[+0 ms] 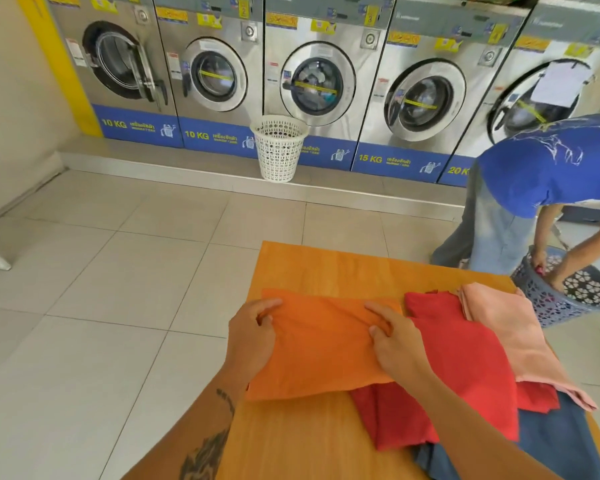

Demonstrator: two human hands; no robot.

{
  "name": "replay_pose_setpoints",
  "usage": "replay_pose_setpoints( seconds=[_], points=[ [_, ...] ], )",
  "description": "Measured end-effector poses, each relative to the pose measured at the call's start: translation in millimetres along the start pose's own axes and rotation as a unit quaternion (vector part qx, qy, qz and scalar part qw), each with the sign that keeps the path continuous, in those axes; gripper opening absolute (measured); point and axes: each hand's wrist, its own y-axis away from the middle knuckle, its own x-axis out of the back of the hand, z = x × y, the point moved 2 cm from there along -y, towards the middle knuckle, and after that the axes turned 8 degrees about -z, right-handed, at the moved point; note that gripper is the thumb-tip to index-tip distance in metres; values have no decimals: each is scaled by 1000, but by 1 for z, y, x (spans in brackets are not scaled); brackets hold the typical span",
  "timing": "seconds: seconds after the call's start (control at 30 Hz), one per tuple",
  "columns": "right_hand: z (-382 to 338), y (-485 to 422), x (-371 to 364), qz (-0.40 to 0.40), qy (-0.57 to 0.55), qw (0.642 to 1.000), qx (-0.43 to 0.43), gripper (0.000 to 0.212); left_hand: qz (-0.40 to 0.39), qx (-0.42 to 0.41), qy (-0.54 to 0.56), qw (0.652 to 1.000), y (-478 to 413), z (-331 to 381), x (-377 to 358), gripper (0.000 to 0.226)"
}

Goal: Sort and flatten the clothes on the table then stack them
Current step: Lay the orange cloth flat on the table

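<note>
An orange cloth point(323, 344) lies spread on the orange wooden table point(326, 265). My left hand point(252, 336) pinches its left edge, and my right hand point(394, 341) pinches a fold on its right side. Under and right of it lies a red garment point(465, 368). A pale pink cloth point(510, 327) rests over the red one at the right. A blue denim piece point(555, 441) shows at the table's near right, partly hidden by the red garment.
A person in a blue shirt point(548, 168) bends over a grey laundry basket point(565, 296) just beyond the table's right corner. A white basket point(278, 147) stands before a row of washing machines point(317, 84). Tiled floor point(118, 271) lies left of the table.
</note>
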Motion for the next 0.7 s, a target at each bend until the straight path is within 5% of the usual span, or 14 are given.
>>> replay_pose_setpoints(
  seconds=[0.4, 0.7],
  points=[
    [13, -154, -33, 40, 31, 998, -23, 42, -3, -88, -98, 991, -176, -6, -16, 39],
    [44, -167, -53, -48, 164, 985, -28, 55, 69, -132, -269, 952, -201, -58, -40, 34]
  ],
)
